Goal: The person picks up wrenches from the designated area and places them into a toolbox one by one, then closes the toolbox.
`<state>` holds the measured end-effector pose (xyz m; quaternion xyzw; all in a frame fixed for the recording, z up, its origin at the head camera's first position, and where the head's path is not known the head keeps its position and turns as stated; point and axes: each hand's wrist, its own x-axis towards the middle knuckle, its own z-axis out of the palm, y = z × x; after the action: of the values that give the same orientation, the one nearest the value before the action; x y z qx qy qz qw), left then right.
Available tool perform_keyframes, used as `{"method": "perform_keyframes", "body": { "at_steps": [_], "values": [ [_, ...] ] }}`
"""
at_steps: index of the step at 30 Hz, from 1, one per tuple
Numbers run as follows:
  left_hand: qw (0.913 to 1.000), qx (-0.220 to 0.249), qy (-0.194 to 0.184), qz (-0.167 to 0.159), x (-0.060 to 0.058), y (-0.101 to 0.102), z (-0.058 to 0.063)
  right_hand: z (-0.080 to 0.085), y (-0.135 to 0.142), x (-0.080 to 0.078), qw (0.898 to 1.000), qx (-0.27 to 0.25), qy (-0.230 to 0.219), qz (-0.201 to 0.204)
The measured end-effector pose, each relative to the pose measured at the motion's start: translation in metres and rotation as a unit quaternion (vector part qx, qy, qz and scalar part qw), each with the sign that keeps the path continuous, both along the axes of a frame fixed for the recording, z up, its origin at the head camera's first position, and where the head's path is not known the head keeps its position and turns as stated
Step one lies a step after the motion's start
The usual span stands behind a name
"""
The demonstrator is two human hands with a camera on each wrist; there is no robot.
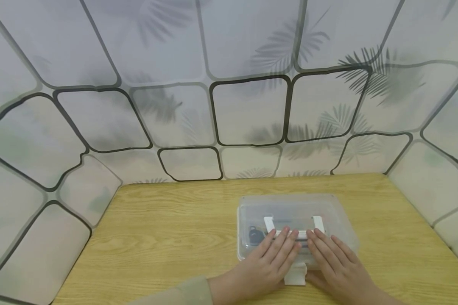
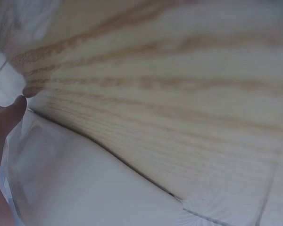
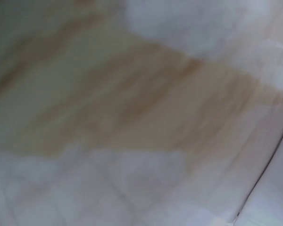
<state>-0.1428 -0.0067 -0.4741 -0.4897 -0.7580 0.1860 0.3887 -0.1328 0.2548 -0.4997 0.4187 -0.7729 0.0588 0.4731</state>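
Note:
A clear plastic storage box point(image 1: 248, 207) with a lid sits on the table toward the right. A white handle point(image 1: 318, 222) lies on top of the lid, and a white latch point(image 1: 295, 275) sticks out at the front. My left hand point(image 1: 271, 262) rests on the lid's front left, fingers straight and fingertips at the handle. On the front right, my right hand point(image 1: 337, 264) lies the same way, its fingers extended toward the handle. Both thumbs are near the latch, largely hidden. Through the plastic shows a dark blue item point(image 1: 256, 235). In the left wrist view, part of my left hand point(image 2: 4, 122) shows at the edge.
The yellow wood-grain table point(image 1: 168, 228) extends widely left of the box. A patterned wall covering point(image 1: 248, 110) with dark outlines and leaf shapes stands behind it and along both sides. The right wrist view shows blurred wood-grain tabletop point(image 3: 141, 94).

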Motion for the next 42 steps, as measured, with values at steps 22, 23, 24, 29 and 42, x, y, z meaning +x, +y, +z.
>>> {"method": "perform_keyframes", "body": {
  "at_steps": [22,23,24,29,42],
  "values": [
    [0.9994,0.024,-0.018,-0.017,0.001,0.000,-0.001,0.003,0.007,0.006,0.998,0.027,-0.051,0.021],
    [0.9995,0.022,-0.019,-0.016,0.001,0.000,-0.001,0.003,0.006,0.006,0.998,0.026,-0.051,0.022],
    [0.9995,0.020,-0.019,-0.015,0.001,-0.001,-0.001,0.004,0.006,0.006,0.998,0.025,-0.051,0.022],
    [0.9995,0.012,-0.025,-0.013,0.001,-0.002,0.000,0.007,0.004,0.006,0.998,0.019,-0.043,0.032],
    [0.9960,0.000,-0.088,-0.013,0.004,-0.004,0.004,0.019,-0.001,0.006,0.996,-0.016,-0.030,0.083]
  ]
}}
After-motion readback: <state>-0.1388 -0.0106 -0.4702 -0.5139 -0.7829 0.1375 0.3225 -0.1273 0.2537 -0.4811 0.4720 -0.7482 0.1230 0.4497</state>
